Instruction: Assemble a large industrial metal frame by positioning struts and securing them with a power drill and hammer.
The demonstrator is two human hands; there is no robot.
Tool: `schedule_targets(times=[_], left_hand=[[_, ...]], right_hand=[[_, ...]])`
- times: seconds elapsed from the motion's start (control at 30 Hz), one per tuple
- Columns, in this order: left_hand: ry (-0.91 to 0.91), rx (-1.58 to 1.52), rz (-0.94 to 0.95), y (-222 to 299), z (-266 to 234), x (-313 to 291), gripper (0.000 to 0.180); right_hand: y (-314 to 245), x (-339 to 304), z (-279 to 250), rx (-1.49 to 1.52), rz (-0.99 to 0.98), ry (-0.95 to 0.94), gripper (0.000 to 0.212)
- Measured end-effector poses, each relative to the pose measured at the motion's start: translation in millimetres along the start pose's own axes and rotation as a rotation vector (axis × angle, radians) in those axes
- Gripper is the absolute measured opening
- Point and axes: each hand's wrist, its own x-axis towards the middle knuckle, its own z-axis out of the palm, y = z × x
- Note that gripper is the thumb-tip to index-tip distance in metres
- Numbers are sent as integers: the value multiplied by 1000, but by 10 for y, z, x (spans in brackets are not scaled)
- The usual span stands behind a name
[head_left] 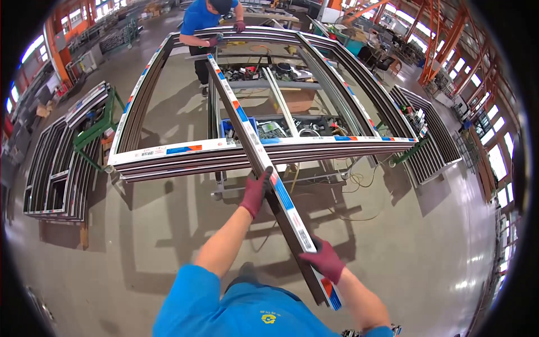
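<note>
A long window-frame profile [233, 104], dark on its side and covered with white, blue and red film on top, slants from the far left down to the near right. My left hand [256, 191], in a dark red glove, grips it around the middle. Closer to my body, my right hand [324, 259], gloved alike, is closed around the near end. The profile passes over the near side of a stack of large window frames [196, 147], and its far end lies inside the stack's opening. Whether it touches the stack I cannot tell.
Across the stack a co-worker [202, 22] in a blue shirt and gloves has hands on its far edge. Within the opening stands a cart [281, 119] with loose hardware. More frames lean on the left [70, 163] and right [426, 135]. A thin hose [359, 216] lies on the floor.
</note>
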Motion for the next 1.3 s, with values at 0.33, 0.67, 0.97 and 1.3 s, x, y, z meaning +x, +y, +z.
schedule_targets(times=[0.33,0.67,0.97,1.3], left_hand=[[-174,-170,-102,-535,-249,-819,50],[-190,-195,-199,-388,-131,-1660,41],[-86,12,-477,-157,88,-1937,64],[-241,124,-366,-64,-50,-2043,42]], right_hand=[[-511,1629,333,86,-88,-88,41],[-682,2396,539,-92,-133,-53,50],[68,1948,170,272,-102,-149,59],[363,689,-65,135,91,-217,37]])
